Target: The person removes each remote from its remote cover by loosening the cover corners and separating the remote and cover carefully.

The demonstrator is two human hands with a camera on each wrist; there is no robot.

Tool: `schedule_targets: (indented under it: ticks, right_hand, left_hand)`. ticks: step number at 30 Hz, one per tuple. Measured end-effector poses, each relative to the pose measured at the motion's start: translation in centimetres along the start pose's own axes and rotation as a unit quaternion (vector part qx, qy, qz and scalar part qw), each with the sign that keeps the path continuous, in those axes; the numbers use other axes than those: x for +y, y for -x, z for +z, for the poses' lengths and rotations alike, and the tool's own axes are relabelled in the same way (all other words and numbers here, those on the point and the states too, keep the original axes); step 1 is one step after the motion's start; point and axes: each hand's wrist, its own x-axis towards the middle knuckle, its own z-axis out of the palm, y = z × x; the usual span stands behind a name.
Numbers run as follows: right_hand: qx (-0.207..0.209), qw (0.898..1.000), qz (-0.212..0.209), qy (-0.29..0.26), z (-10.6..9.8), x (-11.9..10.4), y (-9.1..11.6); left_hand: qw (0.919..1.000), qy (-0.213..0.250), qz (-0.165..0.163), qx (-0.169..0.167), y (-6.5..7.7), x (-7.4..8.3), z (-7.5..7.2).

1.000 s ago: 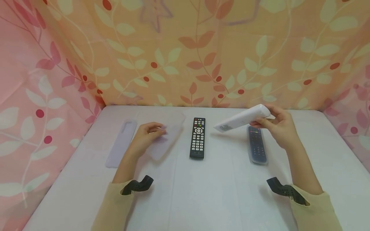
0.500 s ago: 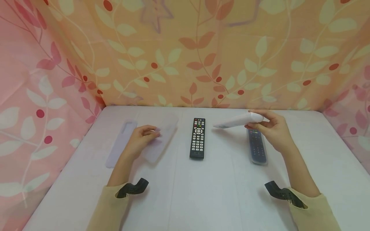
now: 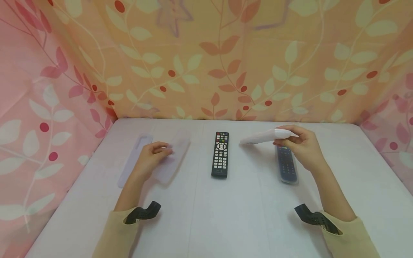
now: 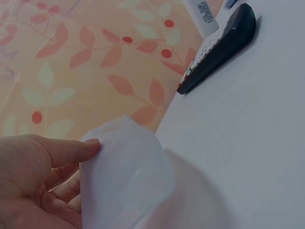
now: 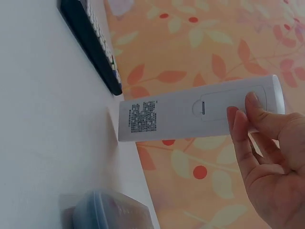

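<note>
My left hand (image 3: 149,159) pinches a pale, see-through plastic sleeve (image 3: 172,161) by its left edge, tilted over the table. In the left wrist view, the thumb lies on the face of the sleeve (image 4: 131,174) and the other fingers are behind it. On the other side, my right hand (image 3: 304,148) grips one end of a white remote control (image 3: 262,137) between thumb and fingers. Its far end slopes down close to the tabletop. The right wrist view shows the back of the white remote (image 5: 176,114), with a battery cover and a printed label.
A black remote control (image 3: 220,154) with white buttons lies between the hands. Below the right hand is a dark remote in a clear cover (image 3: 287,166). A flat lavender sleeve (image 3: 132,163) lies partly behind the left forearm. Floral cloth (image 3: 222,61) hangs along the table's far edge.
My left hand has drawn the plastic sleeve left and slightly nearer. My right hand has lowered and shifted a little left, and the white remote is held flatter.
</note>
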Motion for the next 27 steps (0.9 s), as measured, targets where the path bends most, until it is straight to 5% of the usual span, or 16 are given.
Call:
schedule_targets:
  ticks: [7,16,27]
  right_hand:
    - [0.0,0.999,0.01,0.03,0.1,0.1,0.1]
    - [-0.033,0.999,0.002,-0.029,0.3,0.1,0.1]
    - [-0.05,0.998,0.031,-0.002,0.6,-0.6,0.4]
  left_hand:
    - [1.0,0.008,-0.001,-0.001,0.4,-0.3,-0.6]
    - [1.0,0.003,0.001,0.004,0.7,-1.0,-1.4]
    - [0.9999,0.01,0.0,0.006,1.4,-1.4,-2.1]
